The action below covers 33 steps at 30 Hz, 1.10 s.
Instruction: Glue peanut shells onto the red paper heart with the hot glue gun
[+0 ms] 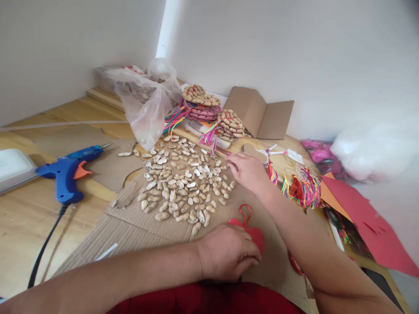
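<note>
The left hand [227, 253] hid part of the red shape [257, 237], so its lower edge could not be seen. It lay on the brown cardboard [131, 226], bright and smooth, with a round side and a thin red loop [250, 213] at the top. The left fingers were bent over it, but I couldn't tell if they gripped it. The right hand [248, 171] had bent fingers by the peanut shells [183, 179]; I couldn't tell if they held anything.

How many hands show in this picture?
2: the left hand lies over part of a small red piece; the right hand is farther off, at the right edge of the peanut shells. No others are visible.
</note>
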Tool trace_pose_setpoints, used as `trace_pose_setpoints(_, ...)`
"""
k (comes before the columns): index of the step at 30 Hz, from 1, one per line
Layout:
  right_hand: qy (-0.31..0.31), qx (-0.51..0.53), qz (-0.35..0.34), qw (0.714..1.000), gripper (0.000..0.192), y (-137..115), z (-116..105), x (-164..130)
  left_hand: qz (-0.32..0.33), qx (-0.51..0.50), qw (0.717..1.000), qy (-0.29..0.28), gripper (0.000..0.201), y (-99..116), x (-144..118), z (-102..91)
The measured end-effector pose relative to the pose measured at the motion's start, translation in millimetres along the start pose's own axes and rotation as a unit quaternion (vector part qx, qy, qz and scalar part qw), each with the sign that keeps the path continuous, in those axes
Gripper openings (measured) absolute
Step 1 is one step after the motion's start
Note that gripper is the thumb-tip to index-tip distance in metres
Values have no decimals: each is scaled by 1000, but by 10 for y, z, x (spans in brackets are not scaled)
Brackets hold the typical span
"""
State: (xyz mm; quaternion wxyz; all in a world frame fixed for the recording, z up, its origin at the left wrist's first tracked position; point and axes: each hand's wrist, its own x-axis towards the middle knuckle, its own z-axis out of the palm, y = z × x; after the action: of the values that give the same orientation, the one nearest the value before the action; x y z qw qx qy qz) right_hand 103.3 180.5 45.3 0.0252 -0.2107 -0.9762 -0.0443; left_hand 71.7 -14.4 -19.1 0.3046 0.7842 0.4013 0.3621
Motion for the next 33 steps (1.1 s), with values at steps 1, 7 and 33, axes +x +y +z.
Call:
trace_pose_setpoints(1,-2,23,-19,1000,29,18,14,44,2,2,1000,1,17,-4,-1,5)
trace_pose_setpoints(7,-57,101,-48,992,28,53,119,283,-2,-3,1000,-3,18,-4,3,1)
trace_pose_setpoints(33,-152,97,218,959,24,106,-120,407,-7,-10,1000,-4,17,11,8,-18)
